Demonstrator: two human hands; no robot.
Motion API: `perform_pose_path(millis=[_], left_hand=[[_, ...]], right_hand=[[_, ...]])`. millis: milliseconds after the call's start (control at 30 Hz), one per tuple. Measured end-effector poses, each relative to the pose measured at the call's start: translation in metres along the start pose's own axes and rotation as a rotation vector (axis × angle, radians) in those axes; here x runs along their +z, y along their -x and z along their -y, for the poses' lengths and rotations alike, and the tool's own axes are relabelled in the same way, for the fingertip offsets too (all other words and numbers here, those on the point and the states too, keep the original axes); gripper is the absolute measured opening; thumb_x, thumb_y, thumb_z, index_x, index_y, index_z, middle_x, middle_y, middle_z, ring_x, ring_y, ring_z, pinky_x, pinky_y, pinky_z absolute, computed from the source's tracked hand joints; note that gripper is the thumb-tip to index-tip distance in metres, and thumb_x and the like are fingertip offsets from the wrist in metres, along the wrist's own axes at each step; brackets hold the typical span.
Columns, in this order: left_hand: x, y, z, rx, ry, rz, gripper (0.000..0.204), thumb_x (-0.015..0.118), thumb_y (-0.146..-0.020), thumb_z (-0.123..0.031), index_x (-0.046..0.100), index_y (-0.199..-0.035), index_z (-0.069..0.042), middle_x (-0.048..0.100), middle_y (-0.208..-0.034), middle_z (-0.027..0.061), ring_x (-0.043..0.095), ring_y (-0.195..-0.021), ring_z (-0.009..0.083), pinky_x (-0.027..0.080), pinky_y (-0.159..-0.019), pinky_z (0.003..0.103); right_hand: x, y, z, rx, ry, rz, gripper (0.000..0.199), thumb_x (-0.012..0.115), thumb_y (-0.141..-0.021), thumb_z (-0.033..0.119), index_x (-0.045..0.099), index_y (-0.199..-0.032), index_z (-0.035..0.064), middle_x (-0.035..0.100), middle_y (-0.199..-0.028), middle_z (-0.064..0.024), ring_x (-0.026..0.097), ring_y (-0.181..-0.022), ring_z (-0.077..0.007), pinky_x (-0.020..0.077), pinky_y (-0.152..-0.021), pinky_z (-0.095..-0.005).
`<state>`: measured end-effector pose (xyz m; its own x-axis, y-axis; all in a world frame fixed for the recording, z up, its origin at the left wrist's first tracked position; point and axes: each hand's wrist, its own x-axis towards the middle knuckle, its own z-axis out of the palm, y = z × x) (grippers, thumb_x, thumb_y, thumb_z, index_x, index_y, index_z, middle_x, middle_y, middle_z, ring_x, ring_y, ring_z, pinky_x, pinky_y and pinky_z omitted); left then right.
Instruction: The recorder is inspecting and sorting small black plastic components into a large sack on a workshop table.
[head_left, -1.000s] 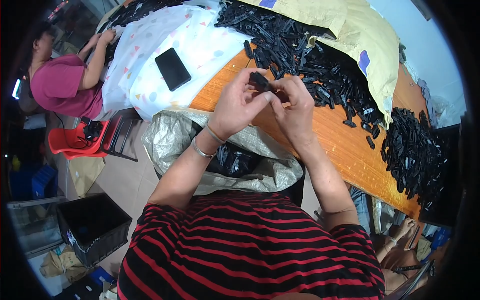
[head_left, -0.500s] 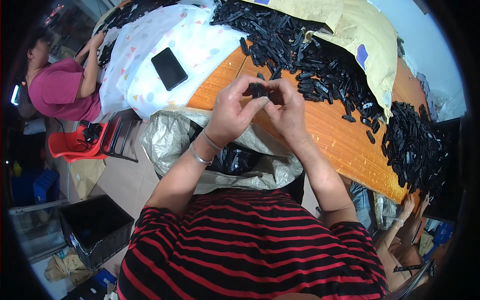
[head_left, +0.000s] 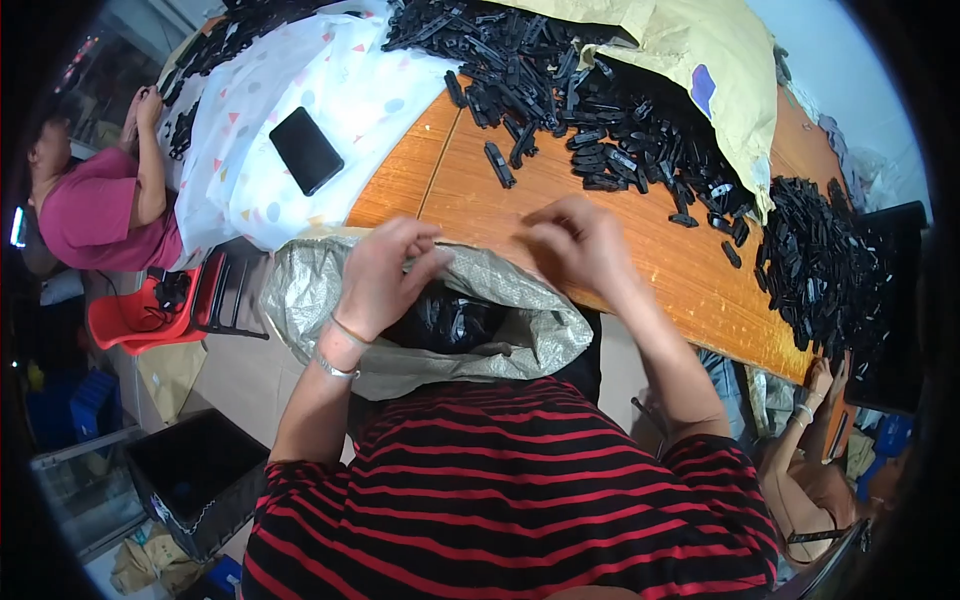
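Reaching over sack [head_left: 545, 345] and bench [head_left: 710, 290].
Left grip [head_left: 378, 280] hangs wide at the sack's gaping mouth, near for easy reach; right grip [head_left: 595, 252] looks wide too.

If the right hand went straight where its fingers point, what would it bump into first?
Probably the left hand: the right hand has its fingers pointing left, roughly toward it, with table showing between. Depth is unclear, so it might pass above or below.

The parts [head_left: 607, 162] are black, the table [head_left: 680, 270] orange-brown, the sack [head_left: 300, 285] silver-grey, the shirt [head_left: 500, 480] black with red stripes.
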<state>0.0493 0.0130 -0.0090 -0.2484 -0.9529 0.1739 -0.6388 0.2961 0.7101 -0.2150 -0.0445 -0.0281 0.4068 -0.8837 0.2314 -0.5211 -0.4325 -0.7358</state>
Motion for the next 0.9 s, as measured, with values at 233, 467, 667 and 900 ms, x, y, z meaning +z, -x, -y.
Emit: perform_pose_path(millis=[233,467,667,900], left_hand=[[0.037,-0.084,0.008,0.108,-0.085,-0.193,0.017,0.066,-0.080,-0.006,0.066,-0.097,-0.007,0.061,-0.087,0.0104,0.063,-0.084,0.0272,0.051,-0.073,0.038],[0.058,-0.124,0.035,0.261,-0.332,-0.129,0.024,0.070,-0.074,-0.003,0.063,-0.097,-0.009,0.057,-0.096,0.0088,0.055,-0.099,0.0302,0.048,-0.078,0.040],[0.047,-0.120,0.031,0.249,-0.321,-0.048,0.020,0.071,-0.074,-0.004,0.061,-0.091,-0.007,0.057,-0.089,0.0100,0.057,-0.090,0.0312,0.048,-0.077,0.039],[0.040,-0.096,0.014,-0.027,0.508,-0.010,0.018,0.065,-0.082,0.003,0.060,-0.099,-0.002,0.061,-0.090,0.0015,0.057,-0.072,0.0085,0.046,-0.064,0.024]], right_hand=[[-0.041,-0.014,-0.043,0.152,0.604,-0.268,0.020,0.072,-0.077,0.007,0.066,-0.096,0.0039,0.061,-0.092,-0.0133,0.064,-0.079,-0.0332,0.0517,-0.069,-0.0403],[-0.050,-0.016,-0.057,0.155,0.545,-0.204,0.023,0.073,-0.077,0.008,0.064,-0.098,0.0049,0.061,-0.094,-0.0136,0.063,-0.081,-0.0349,0.0500,-0.069,-0.0414],[-0.042,-0.023,-0.026,0.165,0.253,-0.222,0.022,0.064,-0.088,0.008,0.061,-0.110,0.0036,0.069,-0.095,-0.0155,0.068,-0.086,-0.0251,0.0524,-0.073,-0.0338],[-0.013,-0.037,0.020,-0.092,0.069,-0.100,0.030,0.067,-0.084,0.004,0.059,-0.113,0.0023,0.067,-0.092,-0.0151,0.065,-0.075,-0.0200,0.0512,-0.065,-0.0314]])
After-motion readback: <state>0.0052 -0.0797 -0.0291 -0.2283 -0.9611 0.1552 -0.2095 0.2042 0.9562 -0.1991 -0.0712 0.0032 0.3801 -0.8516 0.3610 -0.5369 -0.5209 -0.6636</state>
